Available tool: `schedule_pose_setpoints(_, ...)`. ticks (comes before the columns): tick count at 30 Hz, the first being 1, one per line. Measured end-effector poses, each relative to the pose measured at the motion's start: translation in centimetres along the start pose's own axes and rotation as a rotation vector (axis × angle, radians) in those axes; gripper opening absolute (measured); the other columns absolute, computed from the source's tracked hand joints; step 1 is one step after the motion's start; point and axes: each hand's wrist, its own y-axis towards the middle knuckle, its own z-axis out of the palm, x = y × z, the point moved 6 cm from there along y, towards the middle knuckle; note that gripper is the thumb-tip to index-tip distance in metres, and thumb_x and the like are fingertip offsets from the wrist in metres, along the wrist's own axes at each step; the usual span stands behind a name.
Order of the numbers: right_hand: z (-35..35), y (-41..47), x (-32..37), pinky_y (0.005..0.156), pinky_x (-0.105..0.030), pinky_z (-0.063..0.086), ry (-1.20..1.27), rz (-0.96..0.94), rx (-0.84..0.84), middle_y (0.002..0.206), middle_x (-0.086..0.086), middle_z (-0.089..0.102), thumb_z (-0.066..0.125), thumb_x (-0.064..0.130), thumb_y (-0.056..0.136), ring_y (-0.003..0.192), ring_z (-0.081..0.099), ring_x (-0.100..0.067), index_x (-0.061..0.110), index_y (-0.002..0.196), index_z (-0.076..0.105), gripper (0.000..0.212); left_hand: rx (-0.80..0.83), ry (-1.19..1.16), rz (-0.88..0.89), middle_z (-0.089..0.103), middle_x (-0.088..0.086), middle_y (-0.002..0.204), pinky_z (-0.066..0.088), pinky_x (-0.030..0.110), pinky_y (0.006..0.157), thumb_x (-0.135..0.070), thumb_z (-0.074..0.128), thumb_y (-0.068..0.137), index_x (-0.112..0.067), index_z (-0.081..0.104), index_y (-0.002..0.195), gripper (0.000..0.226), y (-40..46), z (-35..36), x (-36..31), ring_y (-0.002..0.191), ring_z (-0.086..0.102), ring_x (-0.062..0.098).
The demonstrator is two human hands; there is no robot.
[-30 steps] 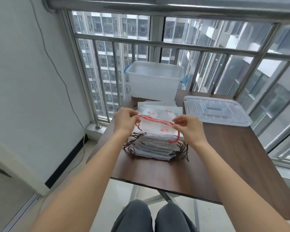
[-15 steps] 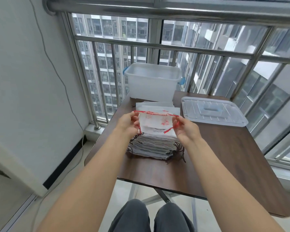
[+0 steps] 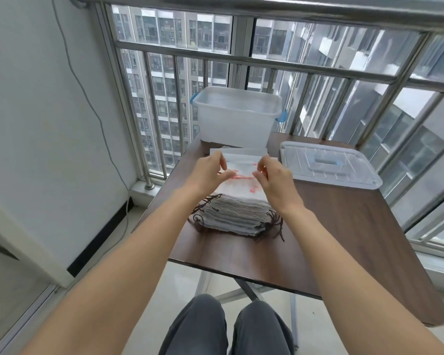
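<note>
The brown table (image 3: 344, 226) carries everything. At its far edge stands an open, clear plastic box (image 3: 236, 119), with its lid (image 3: 326, 165) lying flat to the right. Through the cloudy wall the box looks empty, though I cannot be sure. A tall stack of white pouches (image 3: 236, 213) with dark cords sits mid-table, so most of the work seems left. The top pouch (image 3: 241, 187), printed in red, is at the top of that stack, between both hands. The left hand (image 3: 208, 172) and right hand (image 3: 274, 180) each pinch its red cord (image 3: 241, 177) between thumb and fingertips. Judging by this, no pouch is packed yet.
</note>
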Motion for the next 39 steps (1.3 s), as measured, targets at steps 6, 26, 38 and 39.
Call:
schedule_pose_setpoints(6, -0.2, -0.3, 0.1, 0.076, -0.041, 0.046, -0.225, 0.014, 0.014, 0.093, -0.011, 0.051, 0.061, 0.030, 0.088, 0.082, 0.053, -0.029, 0.001, 0.090, 0.056, 0.029, -0.015, 0.269, 0.097, 0.060, 0.015, 0.096, 0.039, 0.035, 0.071, -0.040, 0.062, 0.087, -0.011, 0.040, 0.083, 0.036, 0.6, 0.0, -0.7, 0.092, 0.054, 0.031)
schedule_pose_setpoints(26, -0.5, -0.2, -0.5, 0.060, -0.031, 0.033, -0.352, 0.200, -0.038, 0.074, -0.009, 0.048, 0.042, 0.015, 0.090, 0.067, 0.045, -0.030, 0.007, 0.064, 0.043, 0.027, -0.142, 0.255, -0.061, 0.048, 0.011, 0.076, 0.034, 0.032, 0.063, -0.028, 0.049, 0.095, -0.012, 0.031, 0.056, 0.047, 0.6, 0.0, 0.0, 0.086, 0.057, 0.038)
schedule_pose_setpoints(38, -0.1, -1.1, -3.1, 0.042, -0.021, 0.026, 0.502, 0.572, 0.203, 0.055, -0.002, 0.045, 0.061, 0.021, 0.086, 0.046, 0.034, -0.012, 0.011, 0.057, 0.055, 0.032, 0.047, -0.364, -0.286, 0.049, -0.002, 0.060, 0.028, 0.026, 0.054, -0.034, 0.059, 0.091, -0.013, 0.052, 0.055, 0.042, -0.5, -0.5, 0.6, 0.054, 0.034, 0.012)
schedule_pose_setpoints(39, 0.0, -1.4, -2.9, 0.042, -0.020, 0.028, 0.634, 0.610, 0.256, 0.059, -0.001, 0.049, 0.063, 0.025, 0.086, 0.047, 0.035, -0.011, 0.012, 0.062, 0.058, 0.028, 0.107, -0.490, -0.333, 0.052, -0.002, 0.069, 0.032, 0.023, 0.055, -0.037, 0.059, 0.090, -0.013, 0.059, 0.061, 0.038, -0.9, -0.4, 0.4, 0.059, 0.038, 0.011)
